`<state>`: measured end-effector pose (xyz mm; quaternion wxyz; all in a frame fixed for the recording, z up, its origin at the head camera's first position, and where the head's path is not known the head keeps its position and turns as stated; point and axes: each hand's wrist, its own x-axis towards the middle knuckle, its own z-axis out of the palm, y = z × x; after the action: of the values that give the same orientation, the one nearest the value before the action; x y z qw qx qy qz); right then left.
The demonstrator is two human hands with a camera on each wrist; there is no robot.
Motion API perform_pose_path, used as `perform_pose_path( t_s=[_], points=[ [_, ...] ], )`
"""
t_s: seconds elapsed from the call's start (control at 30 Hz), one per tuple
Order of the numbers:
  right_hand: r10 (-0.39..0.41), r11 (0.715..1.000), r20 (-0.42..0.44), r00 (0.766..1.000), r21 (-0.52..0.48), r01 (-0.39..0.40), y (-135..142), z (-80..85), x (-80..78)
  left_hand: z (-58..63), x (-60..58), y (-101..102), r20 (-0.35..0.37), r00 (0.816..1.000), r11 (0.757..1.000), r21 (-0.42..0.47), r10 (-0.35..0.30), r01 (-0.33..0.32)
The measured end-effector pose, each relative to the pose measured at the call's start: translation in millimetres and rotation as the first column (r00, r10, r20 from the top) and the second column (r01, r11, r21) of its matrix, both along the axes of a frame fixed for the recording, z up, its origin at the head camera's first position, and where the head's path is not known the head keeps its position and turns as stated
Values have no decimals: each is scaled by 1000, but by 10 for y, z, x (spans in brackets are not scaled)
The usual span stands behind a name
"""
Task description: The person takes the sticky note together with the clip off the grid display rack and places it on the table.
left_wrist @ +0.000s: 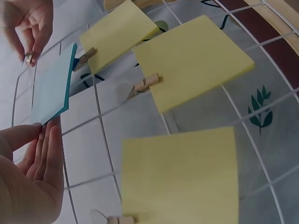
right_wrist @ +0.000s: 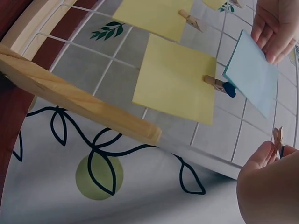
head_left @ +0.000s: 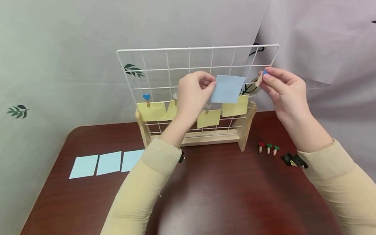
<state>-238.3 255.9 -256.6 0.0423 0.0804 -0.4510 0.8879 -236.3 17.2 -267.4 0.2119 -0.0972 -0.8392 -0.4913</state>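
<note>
In the head view my left hand (head_left: 195, 93) pinches a light blue sticky note (head_left: 228, 89) by its left edge, in front of a white wire grid (head_left: 199, 48). The left wrist view shows the note (left_wrist: 52, 86) edge-on, with some thickness, between thumb and fingers. To its right my right hand (head_left: 286, 90) pinches a small wooden clothespin (head_left: 259, 80) with a blue top, near the grid's right edge. Yellow sticky notes (head_left: 152, 112) hang by clothespins on the lower grid; my left hand and forearm hide part of them. One clip with a dark blue heart (right_wrist: 229, 88) holds the yellow note (right_wrist: 175, 79) nearest the blue one.
Wooden feet (head_left: 244, 135) hold the grid up on the dark red table (head_left: 213, 203). Three light blue notes (head_left: 84, 166) lie in a row at left. At right are small clothespins (head_left: 269, 148) with red and green tops, beside a black object (head_left: 289, 159).
</note>
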Motion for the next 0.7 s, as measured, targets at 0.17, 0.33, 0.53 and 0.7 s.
perform_pose_path(
  t_s=[0.17,0.33,0.53,0.7],
  points=[
    [22,1000,4,1000,17,-22,52,-65,31,-44,11,-85,5,1000,1000,21,5,-5],
    [38,998,4,999,43,-38,82,-138,65,-81,49,-177,3,1000,999,51,-4,4],
    [44,997,32,999,69,-46,111,-242,99,-86,141,-286,-19,1000,997,74,-8,9],
    [41,998,45,998,47,-44,160,-334,137,-101,237,-396,-50,999,996,93,-10,15]
  ],
)
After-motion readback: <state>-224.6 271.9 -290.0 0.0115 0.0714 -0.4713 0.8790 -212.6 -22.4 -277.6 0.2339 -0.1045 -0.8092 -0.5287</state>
